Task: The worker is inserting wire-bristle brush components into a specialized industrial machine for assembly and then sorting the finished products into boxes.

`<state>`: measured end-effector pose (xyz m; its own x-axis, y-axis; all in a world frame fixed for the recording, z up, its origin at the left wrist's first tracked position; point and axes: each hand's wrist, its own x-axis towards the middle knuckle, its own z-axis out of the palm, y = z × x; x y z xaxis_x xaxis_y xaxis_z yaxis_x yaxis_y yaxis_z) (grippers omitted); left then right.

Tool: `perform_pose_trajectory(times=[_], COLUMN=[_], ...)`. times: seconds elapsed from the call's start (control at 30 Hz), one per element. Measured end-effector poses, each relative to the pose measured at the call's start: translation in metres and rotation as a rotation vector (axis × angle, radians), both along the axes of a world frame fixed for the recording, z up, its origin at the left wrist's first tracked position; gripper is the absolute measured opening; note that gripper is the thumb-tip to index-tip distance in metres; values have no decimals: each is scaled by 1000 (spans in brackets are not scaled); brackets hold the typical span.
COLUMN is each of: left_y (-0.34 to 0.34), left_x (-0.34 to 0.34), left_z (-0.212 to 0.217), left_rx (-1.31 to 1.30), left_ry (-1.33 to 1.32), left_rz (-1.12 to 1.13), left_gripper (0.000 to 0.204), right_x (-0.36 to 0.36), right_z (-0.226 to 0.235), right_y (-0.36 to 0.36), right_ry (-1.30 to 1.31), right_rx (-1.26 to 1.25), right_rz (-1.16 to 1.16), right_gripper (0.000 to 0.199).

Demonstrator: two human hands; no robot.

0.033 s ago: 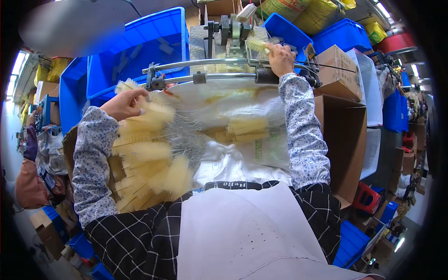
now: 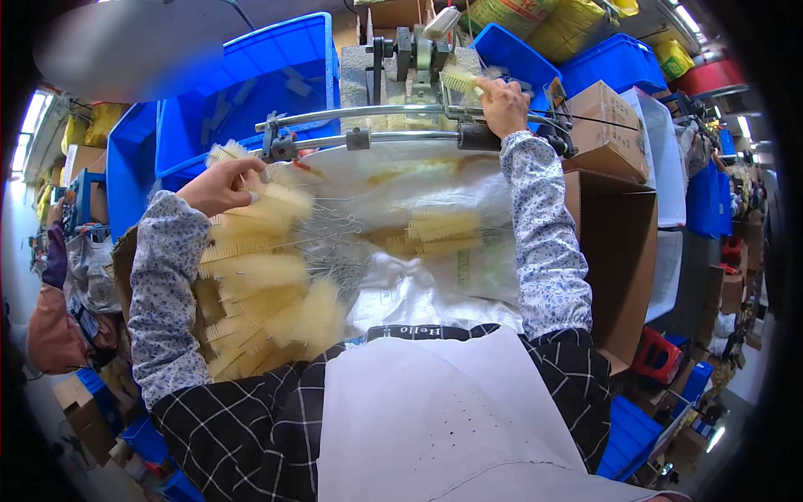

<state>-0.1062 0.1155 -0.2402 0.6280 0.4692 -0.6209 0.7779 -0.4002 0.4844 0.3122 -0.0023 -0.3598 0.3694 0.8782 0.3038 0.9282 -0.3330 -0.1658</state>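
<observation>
At the machine's far right side my right hand [image 2: 505,106] is closed on a pale yellow bristle brush [image 2: 458,80], its fingertips at the right end. The brush lies against the machine's metal parts [image 2: 418,63]. On the left, my left hand [image 2: 222,186] curls its thumb and fingers around another bristle brush [image 2: 227,152], whose end shows past the knuckles. Below that hand lies a heap of similar brushes [image 2: 263,280], their twisted wire stems [image 2: 335,226] pointing right. A smaller group of brushes [image 2: 443,232] rests on the white plastic sheet [image 2: 401,176].
Two metal bars [image 2: 376,138] cross in front of the machine. Large blue bins [image 2: 251,100] stand at the back left, another blue bin [image 2: 514,58] behind my right hand. An open cardboard box [image 2: 615,259] is on my right. Someone's arm [image 2: 54,259] shows at the far left.
</observation>
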Motion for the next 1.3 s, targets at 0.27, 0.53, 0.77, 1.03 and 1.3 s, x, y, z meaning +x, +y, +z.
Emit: perform_pose_trajectory(times=[0.27,0.53,0.77,1.03,1.3], left_y=[-5,-15,-11,-11,-15], left_x=[-1,17,6,11,33], left_z=[37,48,42,54,53], left_rx=[-153,14,98,49,60], left_ry=[-546,-436,-572,-532,-522], left_rz=[140,10,-19,49,-34], left_gripper=[35,44,41,46,40], right_x=[21,40,41,-7,-79], right_z=[-16,-18,-16,-17,-13], right_y=[16,3,-14,14,45], right_ry=[-87,-319,151,121,60], right_rx=[24,76,138,118,31], right_rz=[91,12,-137,-131,-139], right_gripper=[34,40,38,35,36])
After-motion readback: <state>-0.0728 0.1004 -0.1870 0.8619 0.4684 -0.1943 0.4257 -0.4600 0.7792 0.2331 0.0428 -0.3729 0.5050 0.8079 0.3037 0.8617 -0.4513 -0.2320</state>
